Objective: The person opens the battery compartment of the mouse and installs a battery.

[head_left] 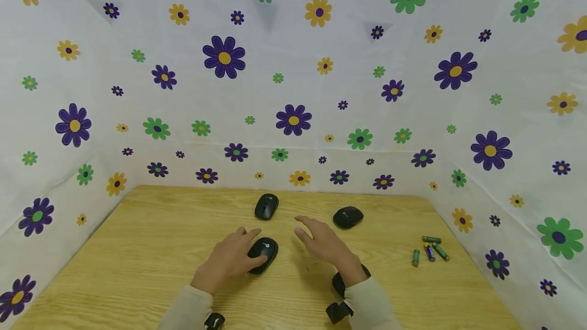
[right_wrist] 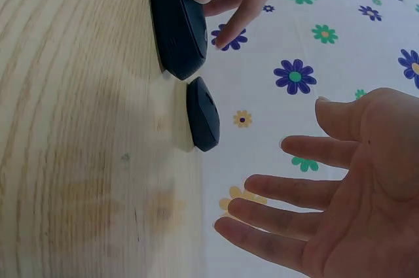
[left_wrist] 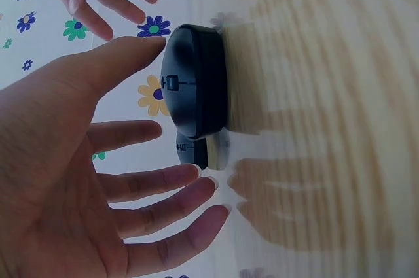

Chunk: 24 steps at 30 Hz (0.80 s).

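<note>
A black computer mouse (head_left: 267,247) lies on the wooden table under my left hand (head_left: 229,257). In the left wrist view the thumb tip comes right to the edge of this mouse (left_wrist: 196,88), while the other fingers are spread apart beside it. My right hand (head_left: 322,241) hovers over the table to the right, fingers extended and holding nothing. The right wrist view shows its palm (right_wrist: 366,193) facing the mouse (right_wrist: 178,26) from a short distance. Another black mouse (head_left: 339,284) is partly hidden below my right wrist.
Two more black mice, one at back centre (head_left: 266,207) and one at back right (head_left: 348,217), lie on the table (head_left: 174,228). Several small batteries (head_left: 441,252) are grouped toward the right edge. White flower-patterned cloth (head_left: 293,90) encloses the back and sides.
</note>
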{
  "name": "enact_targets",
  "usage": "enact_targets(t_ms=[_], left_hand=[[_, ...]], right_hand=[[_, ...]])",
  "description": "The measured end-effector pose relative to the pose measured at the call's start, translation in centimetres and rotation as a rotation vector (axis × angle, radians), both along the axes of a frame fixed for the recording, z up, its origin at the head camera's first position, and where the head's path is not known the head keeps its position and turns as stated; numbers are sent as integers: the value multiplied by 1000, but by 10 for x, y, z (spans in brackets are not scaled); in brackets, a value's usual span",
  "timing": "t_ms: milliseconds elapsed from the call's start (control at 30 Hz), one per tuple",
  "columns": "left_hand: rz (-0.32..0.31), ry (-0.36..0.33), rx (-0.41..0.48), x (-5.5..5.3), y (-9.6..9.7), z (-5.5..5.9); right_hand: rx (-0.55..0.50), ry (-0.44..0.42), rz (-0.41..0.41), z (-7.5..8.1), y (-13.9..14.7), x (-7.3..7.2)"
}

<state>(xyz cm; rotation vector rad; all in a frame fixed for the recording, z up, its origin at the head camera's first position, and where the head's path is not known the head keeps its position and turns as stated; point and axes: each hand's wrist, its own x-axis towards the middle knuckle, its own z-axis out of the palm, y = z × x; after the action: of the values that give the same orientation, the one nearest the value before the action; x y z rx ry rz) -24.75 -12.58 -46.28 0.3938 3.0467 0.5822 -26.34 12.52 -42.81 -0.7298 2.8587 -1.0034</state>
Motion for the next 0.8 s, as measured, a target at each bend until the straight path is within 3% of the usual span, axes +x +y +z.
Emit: enact_targets(t_ms=[300,800], left_hand=[[-19,-28,36,3,1,2],[-58,-2,123,6,7,-1]], right_hand=[[10,2,-25,-8,-4,3],[12,3,4,-7,-8,3]])
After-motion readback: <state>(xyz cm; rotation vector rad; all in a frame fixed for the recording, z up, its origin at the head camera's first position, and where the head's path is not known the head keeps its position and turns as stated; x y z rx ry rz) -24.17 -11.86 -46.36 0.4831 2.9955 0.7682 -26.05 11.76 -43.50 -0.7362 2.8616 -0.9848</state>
